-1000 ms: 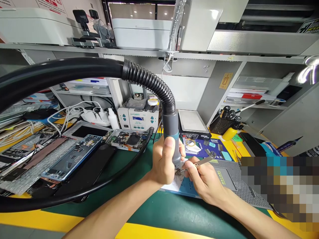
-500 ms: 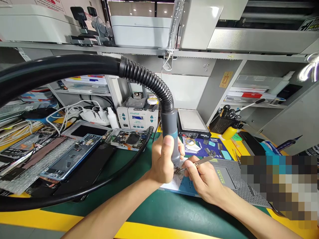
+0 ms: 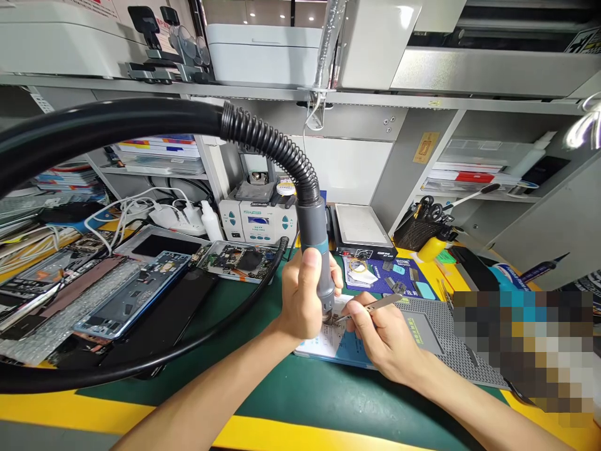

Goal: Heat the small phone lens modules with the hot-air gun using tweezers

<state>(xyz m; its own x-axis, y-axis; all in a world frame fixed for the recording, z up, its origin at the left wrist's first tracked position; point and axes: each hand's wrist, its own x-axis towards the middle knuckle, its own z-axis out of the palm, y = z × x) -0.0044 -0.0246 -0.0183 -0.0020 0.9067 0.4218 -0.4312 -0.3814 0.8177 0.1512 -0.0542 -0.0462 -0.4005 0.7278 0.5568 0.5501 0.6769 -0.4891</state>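
Observation:
My left hand (image 3: 305,297) is wrapped round the grey handle of a hot air gun (image 3: 312,225), its nozzle pointing down. A thick black hose with a coiled spring runs from its top to the left edge. In my right hand (image 3: 387,338) is a pair of metal tweezers (image 3: 384,303), pinched and tilted, with the tips close under the nozzle. Beneath both hands lies a white and blue flat pad or booklet (image 3: 323,346). A small part sits on it at the tweezer tips, mostly hidden by the nozzle and too small to name.
On the left are a blue-framed phone housing (image 3: 134,294) and a tray of circuit boards (image 3: 239,262). Behind stand a control station (image 3: 258,220) and a flat heating plate (image 3: 361,225). A grey perforated mat (image 3: 451,338) and a mesh tool holder (image 3: 413,235) are at right.
The hot air gun in my left hand has shifted slightly left, uncovering more at the tweezer tips. My right hand and tweezers have barely moved.

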